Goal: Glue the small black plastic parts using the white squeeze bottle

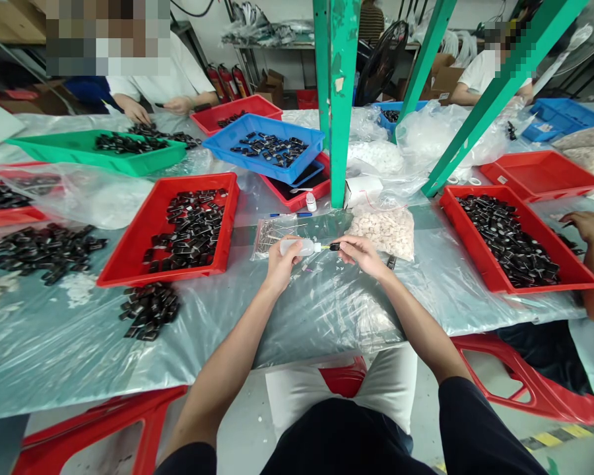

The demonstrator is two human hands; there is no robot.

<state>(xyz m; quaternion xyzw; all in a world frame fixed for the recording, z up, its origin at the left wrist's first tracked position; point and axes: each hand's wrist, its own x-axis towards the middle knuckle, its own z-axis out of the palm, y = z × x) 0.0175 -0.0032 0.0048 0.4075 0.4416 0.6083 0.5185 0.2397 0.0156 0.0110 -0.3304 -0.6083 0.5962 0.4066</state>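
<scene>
Dark shirt (pixel 346 439) lies nearest; left hand (pixel 280 264) clamps a crosswise bottle (pixel 301 247), tip (pixel 325 247) rightward toward the black piece (pixel 334 247) right hand (pixel 362 254) pinches.

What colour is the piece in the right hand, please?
The piece is black, seen in the head view.

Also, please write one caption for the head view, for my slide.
Left hand holds a bottle, its nozzle toward a black part in the right hand, over a plastic-covered table.
</scene>
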